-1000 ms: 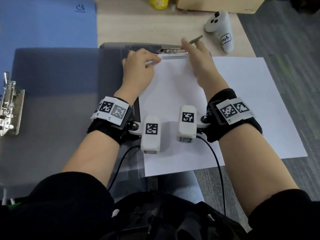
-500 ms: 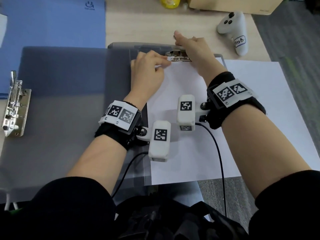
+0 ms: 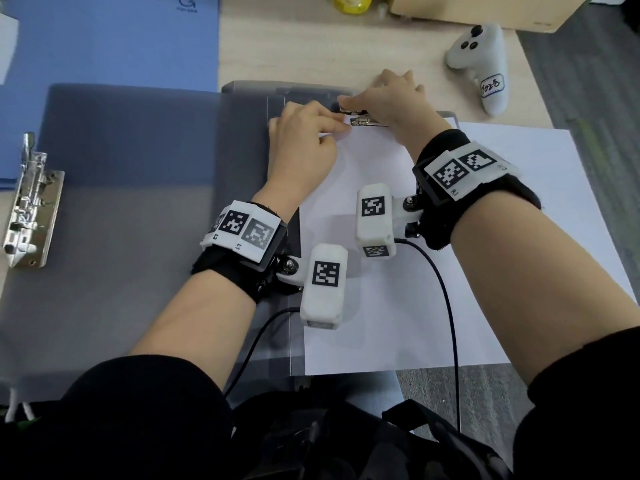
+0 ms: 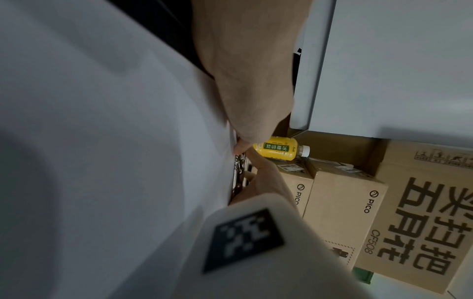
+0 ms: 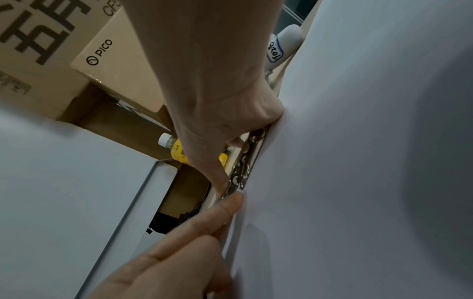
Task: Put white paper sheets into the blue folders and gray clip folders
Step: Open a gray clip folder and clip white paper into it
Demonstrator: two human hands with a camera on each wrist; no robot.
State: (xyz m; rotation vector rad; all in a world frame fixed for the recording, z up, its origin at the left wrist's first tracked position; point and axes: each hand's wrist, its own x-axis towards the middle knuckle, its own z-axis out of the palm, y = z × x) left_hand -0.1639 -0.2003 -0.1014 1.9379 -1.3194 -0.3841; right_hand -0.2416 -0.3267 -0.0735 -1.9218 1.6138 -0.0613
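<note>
Head view: a white sheet (image 3: 381, 202) lies on the open gray folder (image 3: 138, 202), its top edge at the metal clip (image 3: 363, 121). The right hand (image 3: 398, 102) presses down on the clip, thumb (image 5: 217, 178) along its lever, its grip curled round the metal. The left hand (image 3: 304, 147) pinches the sheet's top left corner just beside the clip. More paper (image 3: 536, 202) lies under the right wrist. A blue folder (image 3: 114, 46) lies on the worktop (image 3: 294, 39) behind, with a white controller (image 3: 485, 64) and yellow bottle (image 4: 279, 149).

hands (image 5: 217, 178) seemingly on metal clip (image 5: 243, 161)
</note>
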